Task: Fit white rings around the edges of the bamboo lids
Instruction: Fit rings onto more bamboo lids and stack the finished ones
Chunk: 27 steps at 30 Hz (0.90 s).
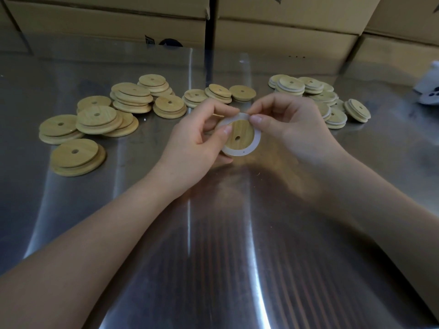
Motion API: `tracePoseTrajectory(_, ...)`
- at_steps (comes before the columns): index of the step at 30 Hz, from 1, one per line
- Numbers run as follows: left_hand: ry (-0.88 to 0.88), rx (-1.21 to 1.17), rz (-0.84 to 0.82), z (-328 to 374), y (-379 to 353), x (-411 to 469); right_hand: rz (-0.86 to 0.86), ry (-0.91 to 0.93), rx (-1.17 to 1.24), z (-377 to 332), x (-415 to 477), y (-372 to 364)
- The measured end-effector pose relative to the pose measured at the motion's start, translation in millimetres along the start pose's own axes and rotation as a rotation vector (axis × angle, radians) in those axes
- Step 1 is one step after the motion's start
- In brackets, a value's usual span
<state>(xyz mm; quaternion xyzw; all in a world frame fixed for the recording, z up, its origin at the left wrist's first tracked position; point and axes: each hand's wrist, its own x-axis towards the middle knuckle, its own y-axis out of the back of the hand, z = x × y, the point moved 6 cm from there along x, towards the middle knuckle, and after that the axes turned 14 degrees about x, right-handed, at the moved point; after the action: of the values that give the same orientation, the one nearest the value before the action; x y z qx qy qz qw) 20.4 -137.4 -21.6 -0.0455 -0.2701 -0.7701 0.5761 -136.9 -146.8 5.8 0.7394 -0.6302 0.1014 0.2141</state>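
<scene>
Above the counter's [213, 245] middle, the left hand [199, 136] grips the bamboo lid [238, 134] at its 9 o'clock edge while the right hand [285, 122] pinches the white ring [255, 142] at 12 o'clock — probably best to seat it clockwise, lid held steady.

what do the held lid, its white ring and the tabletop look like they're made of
Held lid: bamboo or similar wood, matte, pale yellow with visible grain. White ring: probably silicone or rubber, smooth and matte; the look alone can't settle it. Tabletop: likely stainless steel, brushed, with streaky reflections.
</scene>
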Motion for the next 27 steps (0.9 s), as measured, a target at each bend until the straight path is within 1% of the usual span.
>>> tracePoseTrajectory(6,-0.005,-0.005,0.047,1.4,2.4,-1.3,-0.008,-0.008,0.01,2.6,0.2,-0.4)
tracePoseTrajectory(16,-0.033,0.072,0.119,3.0,6.8,0.3,0.048,-0.036,0.069,8.3,-0.9,2.5)
tracePoseTrajectory(20,-0.043,0.078,0.138,3.9,8.7,-0.1,0.045,-0.038,0.092,8.1,-1.6,2.4)
tracePoseTrajectory(27,0.009,0.042,0.157,0.0,9.8,0.7,0.022,-0.033,0.091,4.4,-2.0,2.4)
